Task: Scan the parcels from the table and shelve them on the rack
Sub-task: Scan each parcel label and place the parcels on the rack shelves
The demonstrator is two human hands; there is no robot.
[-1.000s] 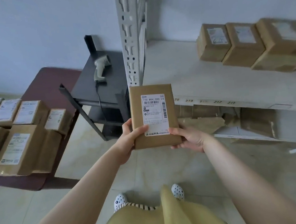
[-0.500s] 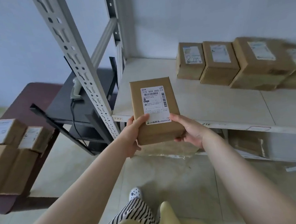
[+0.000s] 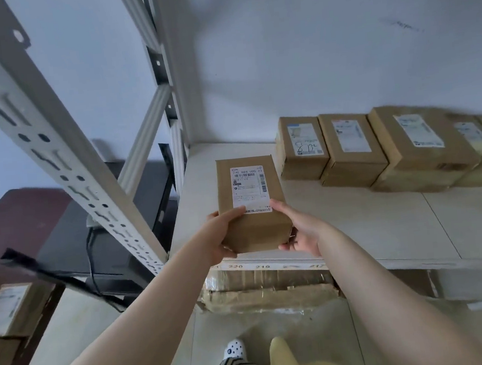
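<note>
- Brown cardboard parcel (image 3: 252,207) at frame centre, white label facing up, gripped at its near end from both sides.
- Left hand (image 3: 220,237) just left of centre: thumb laid across the top near the label's lower corner, fingers curled under the near left edge.
- Right hand (image 3: 300,231) just right of centre: thumb on the top by the label's lower right corner, fingers wrapped beneath the near right edge.
- Parcel's far end over the pale shelf board (image 3: 370,225) of the rack (image 3: 54,147); cannot tell whether touching the board or held just above it.
- Row of shelved parcels (image 3: 351,148) along the back of the same board, right of centre to the right edge, labels up, side by side and touching, well apart from the held one.
- Numbered strip along the board's front edge, below the hands; "220" and "219" legible.
- Crumpled taped cardboard (image 3: 270,289) on the level beneath, lower centre.
- Perforated grey upright slanting across the upper left.
- Black stand (image 3: 110,247) with a dangling cable at centre left, behind the upright.
- Dark reddish table (image 3: 11,222) at left edge; labelled parcel on the table (image 3: 7,307) in the lower left.
</note>
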